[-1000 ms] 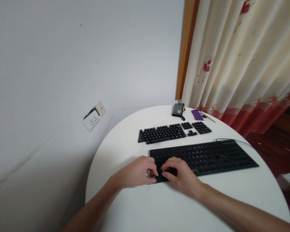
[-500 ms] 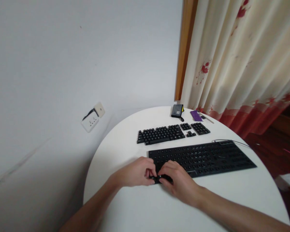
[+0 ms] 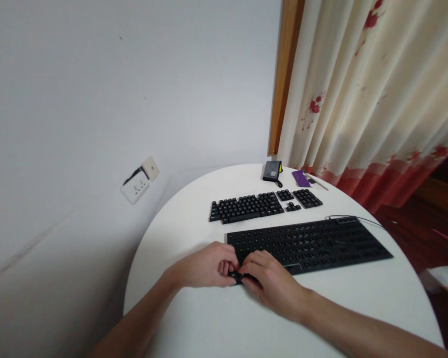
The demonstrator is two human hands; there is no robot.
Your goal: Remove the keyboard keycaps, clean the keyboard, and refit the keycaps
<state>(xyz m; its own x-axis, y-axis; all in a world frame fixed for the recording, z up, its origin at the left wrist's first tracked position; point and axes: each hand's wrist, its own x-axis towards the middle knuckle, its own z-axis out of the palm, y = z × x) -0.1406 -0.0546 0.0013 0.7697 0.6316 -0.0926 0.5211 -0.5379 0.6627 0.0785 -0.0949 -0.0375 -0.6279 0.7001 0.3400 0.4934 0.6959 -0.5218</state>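
A black keyboard base (image 3: 313, 243) with its keycaps removed lies across the round white table (image 3: 358, 308). My left hand (image 3: 205, 266) and my right hand (image 3: 271, 281) meet at its near left corner. Both have curled fingers pinching at a small dark piece (image 3: 236, 275) at that corner; I cannot make out exactly what it is. Behind the base, the removed black keycaps (image 3: 248, 207) lie laid out in keyboard order, with smaller groups (image 3: 308, 198) to the right.
A dark pouch with a yellow edge (image 3: 272, 170), a purple item (image 3: 300, 178) and a thin stick (image 3: 319, 183) lie at the table's far edge. A cable (image 3: 358, 218) runs off the keyboard's right. A curtain (image 3: 366, 89) hangs right; a wall socket (image 3: 135, 188) sits left.
My two hands have drawn closer together at the keyboard's near left corner, the right fingers sliding left toward the left hand. The view shifted slightly.
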